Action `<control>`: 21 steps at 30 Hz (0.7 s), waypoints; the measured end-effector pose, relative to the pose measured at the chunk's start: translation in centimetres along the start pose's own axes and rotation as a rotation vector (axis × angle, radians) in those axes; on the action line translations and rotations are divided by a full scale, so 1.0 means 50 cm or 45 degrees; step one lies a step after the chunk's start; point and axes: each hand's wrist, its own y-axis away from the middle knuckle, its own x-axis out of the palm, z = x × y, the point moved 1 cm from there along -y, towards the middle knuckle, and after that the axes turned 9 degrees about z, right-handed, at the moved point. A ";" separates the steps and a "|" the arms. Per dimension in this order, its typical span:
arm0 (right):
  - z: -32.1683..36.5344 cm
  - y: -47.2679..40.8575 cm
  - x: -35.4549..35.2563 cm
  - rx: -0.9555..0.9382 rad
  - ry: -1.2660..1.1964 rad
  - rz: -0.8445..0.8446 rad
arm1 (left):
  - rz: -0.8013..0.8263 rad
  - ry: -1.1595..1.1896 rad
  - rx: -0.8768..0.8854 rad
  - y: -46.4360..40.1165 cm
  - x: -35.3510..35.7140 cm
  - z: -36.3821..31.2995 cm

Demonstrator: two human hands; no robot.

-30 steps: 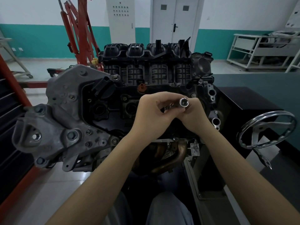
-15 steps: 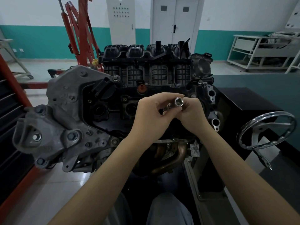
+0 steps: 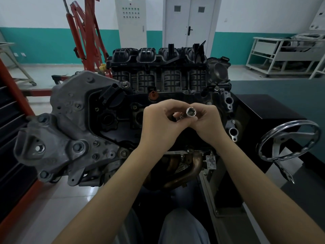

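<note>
A car engine (image 3: pixel 98 124) on a stand fills the middle of the view, with a black intake manifold (image 3: pixel 158 67) on top and a grey cast bracket at its left end. Both my hands meet in front of the engine's black cover. My right hand (image 3: pixel 207 124) grips a chrome socket (image 3: pixel 191 112) whose open end faces the camera. My left hand (image 3: pixel 158 125) curls its fingers round the small metal piece (image 3: pixel 178 115) at the socket's other end; what joins them is hidden by my fingers.
A chrome handwheel (image 3: pixel 288 140) on the stand sits at the right, beside a black box (image 3: pixel 263 110). A red engine hoist (image 3: pixel 84 32) stands behind left, a white rack (image 3: pixel 281 53) at the back right. The exhaust manifold (image 3: pixel 184 166) hangs below my wrists.
The socket's open end has shifted slightly in my fingers between frames; both hands stay together in front of the engine.
</note>
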 end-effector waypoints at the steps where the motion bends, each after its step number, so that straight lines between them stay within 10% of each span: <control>1: 0.001 0.000 0.000 -0.003 -0.012 0.008 | -0.042 -0.023 0.002 0.001 0.002 0.000; 21: 0.009 0.000 0.004 0.007 -0.017 0.009 | 0.139 0.111 0.010 0.001 0.006 -0.001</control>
